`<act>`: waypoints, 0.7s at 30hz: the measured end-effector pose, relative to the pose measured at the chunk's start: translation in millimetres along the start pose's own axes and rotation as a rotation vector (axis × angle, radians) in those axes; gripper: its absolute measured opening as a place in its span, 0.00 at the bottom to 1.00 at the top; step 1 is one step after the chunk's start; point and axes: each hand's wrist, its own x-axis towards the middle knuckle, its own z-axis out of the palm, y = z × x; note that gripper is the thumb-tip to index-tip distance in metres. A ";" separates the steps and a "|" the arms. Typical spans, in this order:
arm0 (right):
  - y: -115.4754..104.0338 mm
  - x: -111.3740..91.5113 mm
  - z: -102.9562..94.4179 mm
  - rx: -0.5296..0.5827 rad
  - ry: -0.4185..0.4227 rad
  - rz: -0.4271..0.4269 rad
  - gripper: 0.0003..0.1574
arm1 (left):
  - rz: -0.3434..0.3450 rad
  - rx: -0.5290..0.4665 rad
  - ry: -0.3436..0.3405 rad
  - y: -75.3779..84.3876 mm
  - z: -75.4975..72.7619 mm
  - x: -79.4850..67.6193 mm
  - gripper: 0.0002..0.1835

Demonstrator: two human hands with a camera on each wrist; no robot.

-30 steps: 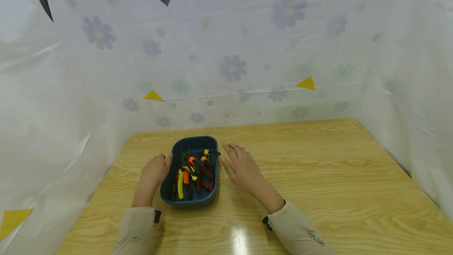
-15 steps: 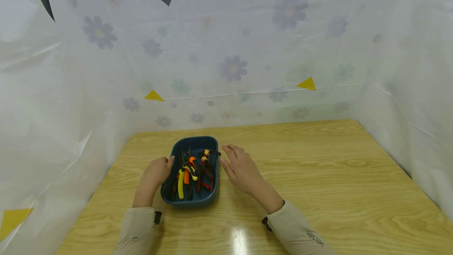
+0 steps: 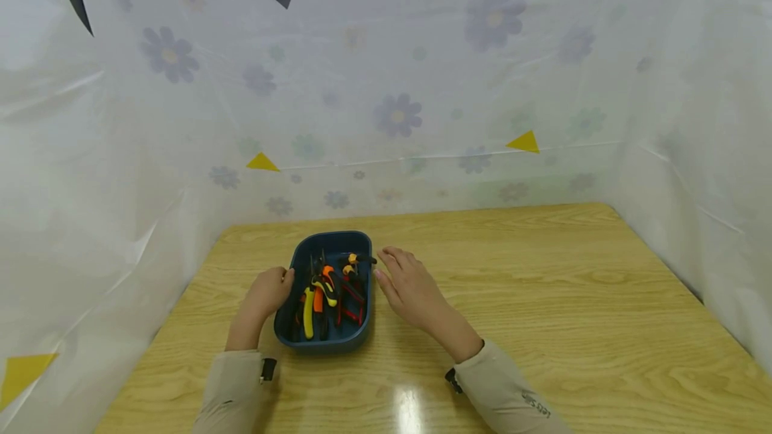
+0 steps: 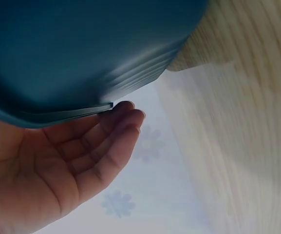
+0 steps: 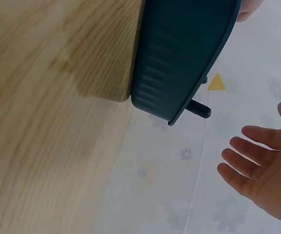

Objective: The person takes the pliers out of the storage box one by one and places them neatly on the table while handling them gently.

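A dark blue plastic basket [image 3: 326, 348] stands on the table and holds several pliers. Yellow-handled pliers [image 3: 308, 313] lie at its left, near orange-handled pliers [image 3: 317, 300]. Red-handled pliers [image 3: 351, 315] lie to the right. One black handle [image 5: 198, 109] pokes out over the right rim. My left hand [image 3: 268, 292] grips the basket's left rim, the thumb at the top edge; in the left wrist view its fingers [image 4: 113, 158] curl below the rim. Beside the right wall, apart from it, my right hand [image 3: 413, 292] hovers with fingers extended, holding nothing.
The wood-grain table [image 3: 543, 307] extends widely to the right of the basket. White flower-print sheeting [image 3: 392, 72] rises behind the table and along both sides, with yellow triangles [image 3: 523, 142] and dark ones on it.
My left thumb has shifted slightly onto the basket's left rim. The right hand has barely drifted left. The basket and pliers stay in place.
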 end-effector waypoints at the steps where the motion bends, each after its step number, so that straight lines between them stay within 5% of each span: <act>1: -0.2 0.1 0.0 0.002 -0.006 0.004 0.26 | 0.004 -0.007 0.003 -1.1 0.1 0.7 0.18; 21: -1.4 -1.6 0.9 0.010 -0.046 0.024 0.27 | 0.030 -0.211 -0.010 -19.4 -2.5 0.6 0.17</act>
